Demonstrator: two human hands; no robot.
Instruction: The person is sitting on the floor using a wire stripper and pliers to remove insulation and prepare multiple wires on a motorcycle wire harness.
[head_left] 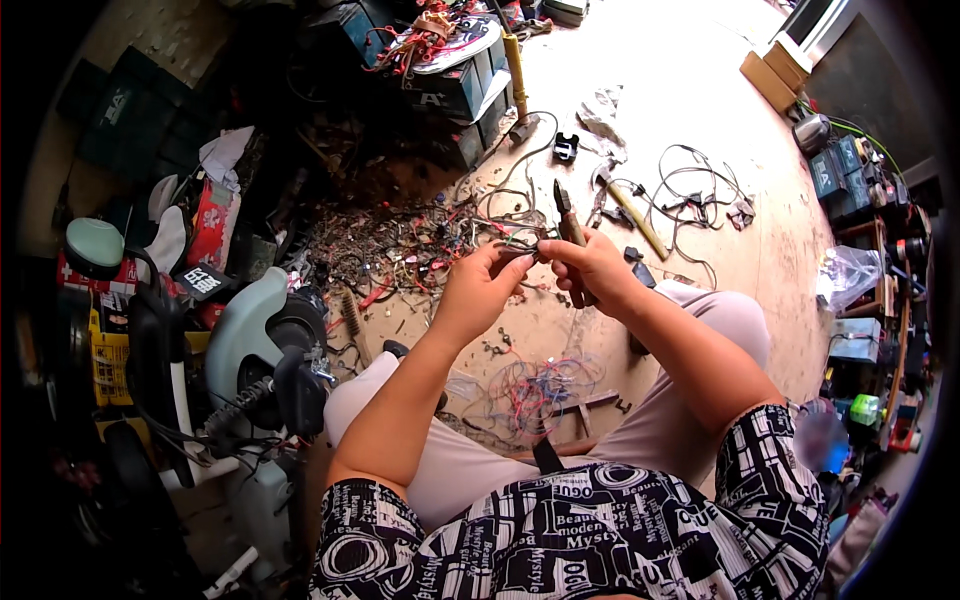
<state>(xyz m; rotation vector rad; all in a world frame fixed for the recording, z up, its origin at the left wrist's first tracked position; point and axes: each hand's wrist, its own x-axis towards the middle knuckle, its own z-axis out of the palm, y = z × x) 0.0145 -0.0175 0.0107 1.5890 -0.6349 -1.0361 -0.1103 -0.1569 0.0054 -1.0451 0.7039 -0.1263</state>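
**Stripping the thin wire cleanly**

My left hand (478, 290) pinches the thin grey wire (520, 250), fingers together on it, held above my lap. My right hand (592, 268) is clamped around the dark-handled pliers (566, 225). I'd judge it best to keep the wire taut and squeeze lightly.

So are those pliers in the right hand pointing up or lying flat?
Pointing up. The pliers rise above the right hand, tips toward the floor's far side; whether the tips are apart, I cannot tell. The left hand pinches thin wires.

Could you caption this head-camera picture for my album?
Seated person's left hand pinches thin wires while right hand grips pliers.
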